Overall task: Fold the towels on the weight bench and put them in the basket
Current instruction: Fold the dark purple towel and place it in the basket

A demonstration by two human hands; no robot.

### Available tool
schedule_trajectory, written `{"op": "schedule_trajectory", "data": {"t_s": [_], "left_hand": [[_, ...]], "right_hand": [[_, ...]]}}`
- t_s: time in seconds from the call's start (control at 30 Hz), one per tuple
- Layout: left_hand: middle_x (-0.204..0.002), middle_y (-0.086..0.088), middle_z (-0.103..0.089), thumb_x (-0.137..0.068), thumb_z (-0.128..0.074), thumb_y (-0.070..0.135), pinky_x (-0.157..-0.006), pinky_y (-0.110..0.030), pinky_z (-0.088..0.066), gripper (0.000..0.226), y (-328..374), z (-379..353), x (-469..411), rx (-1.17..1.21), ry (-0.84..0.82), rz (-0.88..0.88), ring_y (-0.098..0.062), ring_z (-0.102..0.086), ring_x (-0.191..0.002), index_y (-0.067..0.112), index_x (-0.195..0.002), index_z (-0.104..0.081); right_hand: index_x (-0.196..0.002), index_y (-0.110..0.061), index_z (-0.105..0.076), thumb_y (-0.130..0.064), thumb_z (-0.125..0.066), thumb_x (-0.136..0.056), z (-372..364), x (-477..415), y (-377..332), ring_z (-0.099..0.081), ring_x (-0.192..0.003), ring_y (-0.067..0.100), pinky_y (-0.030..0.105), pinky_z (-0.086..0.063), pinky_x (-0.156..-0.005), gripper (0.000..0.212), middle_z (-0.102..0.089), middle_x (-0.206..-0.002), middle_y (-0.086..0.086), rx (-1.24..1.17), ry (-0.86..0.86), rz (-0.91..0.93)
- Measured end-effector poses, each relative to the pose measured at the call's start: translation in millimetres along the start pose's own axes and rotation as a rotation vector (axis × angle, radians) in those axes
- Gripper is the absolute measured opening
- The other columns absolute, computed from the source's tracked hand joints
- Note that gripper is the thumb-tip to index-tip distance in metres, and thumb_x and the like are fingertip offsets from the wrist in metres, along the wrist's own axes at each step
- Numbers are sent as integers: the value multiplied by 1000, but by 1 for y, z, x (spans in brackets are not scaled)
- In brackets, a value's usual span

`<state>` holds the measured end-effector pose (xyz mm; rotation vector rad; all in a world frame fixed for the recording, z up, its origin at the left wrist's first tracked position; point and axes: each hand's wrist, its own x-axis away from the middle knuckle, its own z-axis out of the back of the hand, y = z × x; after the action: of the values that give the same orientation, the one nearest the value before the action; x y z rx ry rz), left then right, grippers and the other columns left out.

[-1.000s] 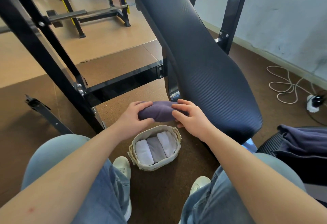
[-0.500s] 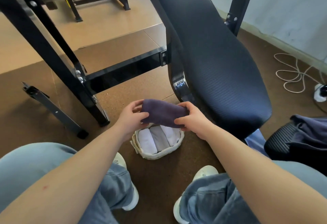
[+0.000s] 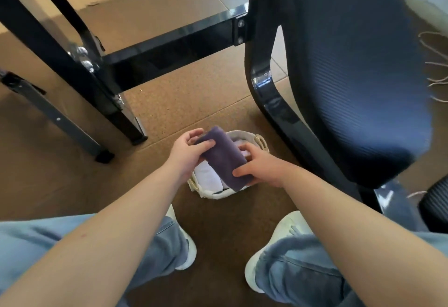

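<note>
Purple folded towel point(image 3: 221, 158) hangs over the basket point(image 3: 213, 195); left grip point(image 3: 188, 155) holds its far end, right grip point(image 3: 261, 168) its near end, probably to lower it straight.

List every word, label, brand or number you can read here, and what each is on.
None can be read.
The purple towel, the woven basket, the bench pad and the black frame show no print, label or number.
Any mark on the white shoes is too blurred to tell.
</note>
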<state>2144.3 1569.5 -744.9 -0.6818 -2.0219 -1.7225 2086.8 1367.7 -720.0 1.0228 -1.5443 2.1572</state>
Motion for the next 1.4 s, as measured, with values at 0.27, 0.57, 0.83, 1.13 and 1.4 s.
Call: {"op": "schedule_trajectory", "data": {"t_s": [0.27,0.57,0.83,1.13,1.4], "left_hand": [[-138,-11,-60,-95,-72,17,-101,-49,-54,61,-58,6,-49,-19,77,223,-29,-65,-118,21,-146,-39],[-121,-3,-69,-93,-74,17,-81,-37,-60,44,-81,8,-95,-202,30,261,-19,-67,-109,21,-133,-55],[-119,6,-72,-70,-80,48,-93,-49,-59,61,-104,15,-121,-446,93,188,-18,-68,-110,36,-126,-60],[-141,-8,-58,-88,-73,30,-106,-39,-42,64,-99,0,-99,-987,270,-33,-29,-53,-132,20,-145,-44],[-145,-9,-38,-95,-66,22,-100,-44,-46,48,-101,3,-87,-1196,155,-166,-33,-51,-125,29,-137,-43]], "right_hand": [[-136,-35,-51,-23,-77,-84,-23,-75,30,-65,-108,18,39,-61,-91,59,-63,-119,-5,-38,77,-84],[-127,-38,-49,-35,-72,-91,-29,-126,62,-63,-111,20,42,-57,-99,43,-63,-121,-4,-26,-49,-239],[-142,-37,-39,-36,-58,-99,-32,-162,77,-61,-112,20,43,-52,-102,47,-62,-130,-1,171,236,-60],[-157,-37,-29,-26,-43,-108,-43,-187,85,-53,-132,30,38,-36,-110,52,-55,-149,6,376,106,6],[-161,-41,-9,-32,-55,-102,-39,-171,85,-61,-103,26,35,-48,-88,74,-46,-138,8,612,200,113]]}}
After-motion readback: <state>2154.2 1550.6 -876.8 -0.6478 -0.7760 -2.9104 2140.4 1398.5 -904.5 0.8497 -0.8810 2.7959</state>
